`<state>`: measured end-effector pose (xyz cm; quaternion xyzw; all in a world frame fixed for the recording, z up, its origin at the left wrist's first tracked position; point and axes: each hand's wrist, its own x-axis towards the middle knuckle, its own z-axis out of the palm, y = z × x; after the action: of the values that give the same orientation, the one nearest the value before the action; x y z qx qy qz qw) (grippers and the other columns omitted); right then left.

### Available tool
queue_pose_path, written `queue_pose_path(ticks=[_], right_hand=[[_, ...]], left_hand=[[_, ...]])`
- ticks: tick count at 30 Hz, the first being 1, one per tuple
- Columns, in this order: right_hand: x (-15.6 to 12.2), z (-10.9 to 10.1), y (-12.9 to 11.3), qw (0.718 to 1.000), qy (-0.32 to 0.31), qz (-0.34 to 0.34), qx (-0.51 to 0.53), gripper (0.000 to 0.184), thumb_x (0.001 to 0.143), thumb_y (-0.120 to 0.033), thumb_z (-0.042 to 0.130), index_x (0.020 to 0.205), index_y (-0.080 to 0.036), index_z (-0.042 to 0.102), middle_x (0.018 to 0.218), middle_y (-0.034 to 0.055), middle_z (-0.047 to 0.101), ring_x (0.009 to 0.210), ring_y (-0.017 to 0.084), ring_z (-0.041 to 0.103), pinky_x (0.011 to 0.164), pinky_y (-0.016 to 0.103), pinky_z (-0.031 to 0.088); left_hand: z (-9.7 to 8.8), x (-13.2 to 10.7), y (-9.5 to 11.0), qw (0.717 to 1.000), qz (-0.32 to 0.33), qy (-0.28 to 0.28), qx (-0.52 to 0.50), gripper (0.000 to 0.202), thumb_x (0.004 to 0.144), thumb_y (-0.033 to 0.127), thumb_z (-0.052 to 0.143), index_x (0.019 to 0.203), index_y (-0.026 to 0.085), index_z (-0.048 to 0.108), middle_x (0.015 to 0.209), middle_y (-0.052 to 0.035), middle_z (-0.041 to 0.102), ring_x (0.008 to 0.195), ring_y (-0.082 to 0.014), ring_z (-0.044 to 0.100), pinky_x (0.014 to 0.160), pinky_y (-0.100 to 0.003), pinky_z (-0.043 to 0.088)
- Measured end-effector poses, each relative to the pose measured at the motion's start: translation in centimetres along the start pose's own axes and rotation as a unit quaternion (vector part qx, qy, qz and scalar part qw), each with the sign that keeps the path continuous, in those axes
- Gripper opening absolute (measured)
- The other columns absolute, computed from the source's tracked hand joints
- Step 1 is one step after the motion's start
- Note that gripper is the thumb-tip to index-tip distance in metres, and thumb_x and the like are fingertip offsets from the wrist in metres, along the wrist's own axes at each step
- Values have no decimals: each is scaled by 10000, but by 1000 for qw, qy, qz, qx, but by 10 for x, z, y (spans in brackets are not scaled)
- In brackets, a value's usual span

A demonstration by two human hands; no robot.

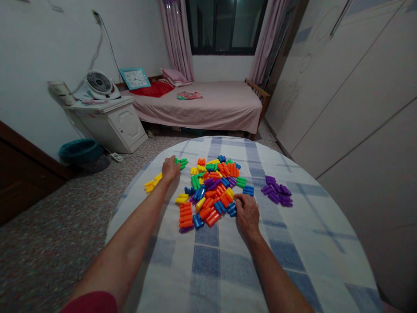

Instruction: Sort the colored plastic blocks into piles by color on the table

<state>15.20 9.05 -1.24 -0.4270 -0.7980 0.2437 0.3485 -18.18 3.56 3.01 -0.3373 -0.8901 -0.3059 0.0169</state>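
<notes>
A mixed pile of plastic building blocks (211, 195) in orange, blue, green, yellow and purple lies on the table, each piece shaped like joined tubes. Left of the pile, my left hand (170, 168) is closed at the edge of some green blocks (182, 163), its fingertips partly hidden. Yellow blocks (152, 183) lie beside that wrist, partly behind the forearm. At the pile's right edge, my right hand (247, 211) has its fingers curled in, close to a yellow block (230, 192) and blue blocks (232, 209). What its fingers pinch, if anything, is hidden.
A separate group of purple blocks (276, 191) lies to the right on the checked tablecloth (208, 261). Beyond the round table stand a bed (221, 104), a white cabinet (120, 126) with a fan (99, 83), and a teal bin (80, 151). A wardrobe (352, 95) lines the right side.
</notes>
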Motion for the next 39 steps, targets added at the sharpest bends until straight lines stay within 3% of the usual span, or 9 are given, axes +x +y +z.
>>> queue_pose_path(ticks=[3, 7, 10, 18, 24, 30, 39], right_hand=[[0, 0, -1, 1000, -1, 2, 1, 252, 852, -271, 414, 865, -198, 655, 900, 59, 654, 912, 211, 528, 825, 337, 352], [0, 0, -1, 1000, 0, 4, 2, 255, 854, -287, 417, 870, -199, 656, 899, 60, 656, 900, 212, 529, 822, 338, 351], [0, 1, -1, 1000, 3, 3, -1, 253, 853, -286, 419, 870, -201, 656, 907, 58, 657, 900, 213, 529, 823, 339, 349], [0, 0, -1, 1000, 1, 0, 5, 252, 856, -282, 414, 869, -198, 651, 901, 62, 656, 908, 214, 530, 821, 342, 351], [0, 2, 1, 1000, 2, -3, 1, 247, 858, -275, 414, 864, -200, 649, 895, 59, 650, 903, 213, 528, 821, 340, 352], [0, 2, 0, 1000, 4, -2, -4, 244, 859, -272, 416, 862, -201, 650, 896, 57, 650, 902, 208, 524, 815, 333, 349], [0, 1, 0, 1000, -1, 0, 0, 240, 856, -281, 426, 857, -199, 652, 894, 49, 648, 901, 205, 528, 821, 330, 349]], left_hand=[[-7, -16, 8, 998, 65, 3, -9, 428, 828, 270, 530, 1227, 117, 556, 1222, -198, 560, 1124, -329, 534, 945, -446, 409], [-8, -45, 21, 981, 142, -128, -22, 392, 786, 396, 592, 1104, 172, 644, 1004, -89, 649, 863, -207, 619, 794, -319, 482], [-1, -61, 33, 971, 155, -180, 25, 454, 775, 427, 595, 1154, 180, 628, 1022, -86, 643, 879, -208, 615, 780, -297, 467], [19, -58, 60, 980, 98, -154, 83, 312, 774, 230, 542, 1049, 158, 669, 1077, -137, 645, 960, -256, 612, 776, -311, 455], [15, -51, 50, 979, 115, -147, 77, 257, 787, 218, 509, 948, 155, 699, 990, -119, 686, 953, -255, 618, 800, -319, 455], [2, -48, 35, 975, 146, -156, 69, 301, 824, 270, 496, 1013, 142, 693, 1001, -83, 693, 946, -209, 623, 825, -278, 455], [22, -43, 52, 965, 163, -172, 108, 204, 739, 190, 577, 891, 142, 704, 939, -113, 685, 909, -232, 623, 763, -286, 451]])
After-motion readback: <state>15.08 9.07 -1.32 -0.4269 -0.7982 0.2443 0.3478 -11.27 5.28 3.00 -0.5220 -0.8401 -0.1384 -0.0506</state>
